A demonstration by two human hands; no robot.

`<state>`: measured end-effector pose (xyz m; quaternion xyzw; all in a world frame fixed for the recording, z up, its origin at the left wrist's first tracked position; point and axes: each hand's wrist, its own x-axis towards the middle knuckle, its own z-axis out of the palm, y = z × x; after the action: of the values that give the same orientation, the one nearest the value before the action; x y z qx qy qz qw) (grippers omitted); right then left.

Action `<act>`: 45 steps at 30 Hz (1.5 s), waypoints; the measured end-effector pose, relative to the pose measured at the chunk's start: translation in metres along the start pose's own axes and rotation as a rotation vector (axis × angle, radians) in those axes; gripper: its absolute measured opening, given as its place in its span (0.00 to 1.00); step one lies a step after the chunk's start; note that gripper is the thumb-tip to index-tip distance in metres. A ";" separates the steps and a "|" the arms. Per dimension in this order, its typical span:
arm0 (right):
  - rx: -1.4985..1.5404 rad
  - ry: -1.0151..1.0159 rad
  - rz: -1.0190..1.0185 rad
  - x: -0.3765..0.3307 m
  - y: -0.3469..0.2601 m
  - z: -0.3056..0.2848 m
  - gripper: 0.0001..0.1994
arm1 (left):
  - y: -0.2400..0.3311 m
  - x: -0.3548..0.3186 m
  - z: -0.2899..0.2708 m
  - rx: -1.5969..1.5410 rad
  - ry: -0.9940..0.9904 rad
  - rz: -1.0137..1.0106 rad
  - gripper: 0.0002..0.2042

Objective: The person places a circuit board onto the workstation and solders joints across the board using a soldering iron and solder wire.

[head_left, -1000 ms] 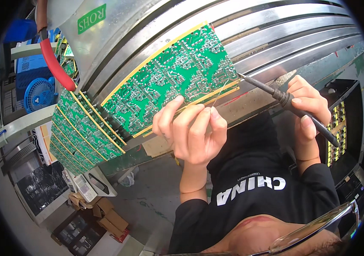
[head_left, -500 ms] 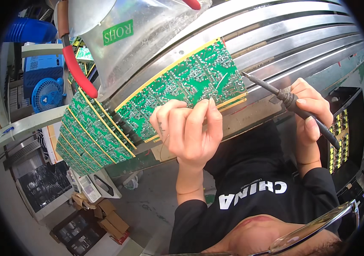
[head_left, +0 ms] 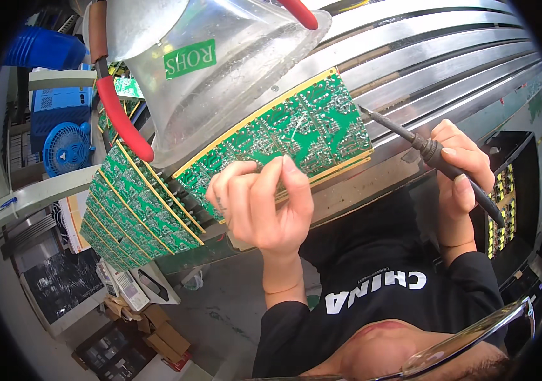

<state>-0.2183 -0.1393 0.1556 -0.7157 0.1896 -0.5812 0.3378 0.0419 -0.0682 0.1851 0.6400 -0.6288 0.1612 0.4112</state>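
Note:
A green circuit board (head_left: 322, 108) with yellow edge strips lies on the metal rails, covered in solder joints. Over its near edge, my left hand (head_left: 264, 206) pinches thumb and forefinger together on a thin, shiny solder wire (head_left: 296, 129), whose end reaches up across the board. My right hand (head_left: 461, 155) grips a soldering iron (head_left: 452, 168) by its dark handle. The iron's tip points left, just off the board's right edge and apart from the wire.
More green boards (head_left: 134, 209) stand in a row at the left. A clear plastic shield (head_left: 233, 76) with a green label and red-sleeved handles hangs over the far side. A blue fan (head_left: 67, 151) is at the left, a black bin (head_left: 515, 184) at the right.
My left hand has moved left along the board, taking the solder wire with it. The soldering iron has barely shifted. The shield and boards sit slightly differently in view.

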 end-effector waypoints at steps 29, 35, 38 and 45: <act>-0.122 -0.158 -0.033 0.025 -0.012 0.035 0.14 | -0.013 -0.011 0.002 -0.107 0.068 0.037 0.06; -0.222 -0.207 -0.081 0.033 -0.020 0.037 0.13 | -0.012 -0.010 0.004 -0.087 0.057 0.029 0.06; -0.268 -0.225 -0.092 0.034 -0.025 0.038 0.13 | -0.011 -0.009 0.004 -0.070 0.041 0.031 0.07; -0.188 -0.077 -0.097 0.026 -0.029 0.034 0.20 | -0.012 -0.007 -0.012 -0.050 0.031 0.013 0.06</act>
<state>-0.1823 -0.1277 0.1909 -0.7743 0.1955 -0.5486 0.2478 0.0554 -0.0566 0.1837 0.6230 -0.6302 0.1579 0.4356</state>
